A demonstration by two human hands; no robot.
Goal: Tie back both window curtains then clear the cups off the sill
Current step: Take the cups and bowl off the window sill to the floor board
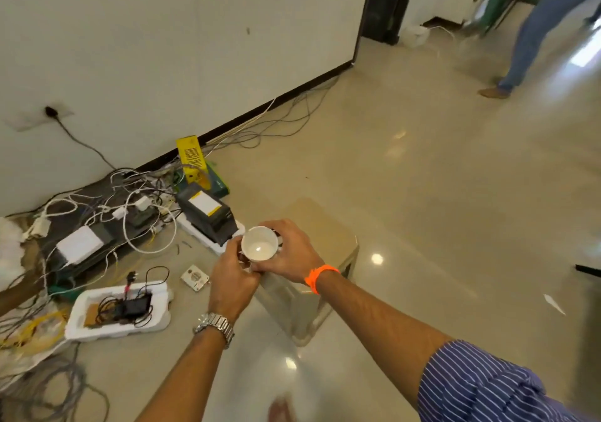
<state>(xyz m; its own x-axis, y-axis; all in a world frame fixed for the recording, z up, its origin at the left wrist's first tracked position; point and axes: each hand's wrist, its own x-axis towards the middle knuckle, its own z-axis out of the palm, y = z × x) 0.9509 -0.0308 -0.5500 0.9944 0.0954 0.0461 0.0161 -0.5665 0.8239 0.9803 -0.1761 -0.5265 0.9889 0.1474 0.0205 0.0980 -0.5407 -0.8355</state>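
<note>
Two hands hold one cup (259, 244) in front of me, above a stool (313, 215). The cup is white, round and glossy, I think ceramic, and its inside shows only a small bright reflection at the bottom. My left hand (232, 277) grips it from the left and from below, fingers curled against its wall. My right hand (292, 255) wraps its right side, and the thumb lies along the rim. Some white shape is visible under the cup between my hands, but I cannot tell what it is.

The stool is beige plastic with a flat square top and smooth sides. It stands directly under the hands on a polished floor (422, 194) of pale stone or tile, which reflects the lamps.

A watch (214, 325) with a metal link band sits on my left wrist, and an orange band (320, 273) is on the right one. A blue sleeve (481, 386) with thin white stripes covers my right upper arm.

To the left, along the plain wall (162, 47), many tangled cables (97, 200) lie near a white foam tray (120, 327) and a black box (208, 216).
</note>
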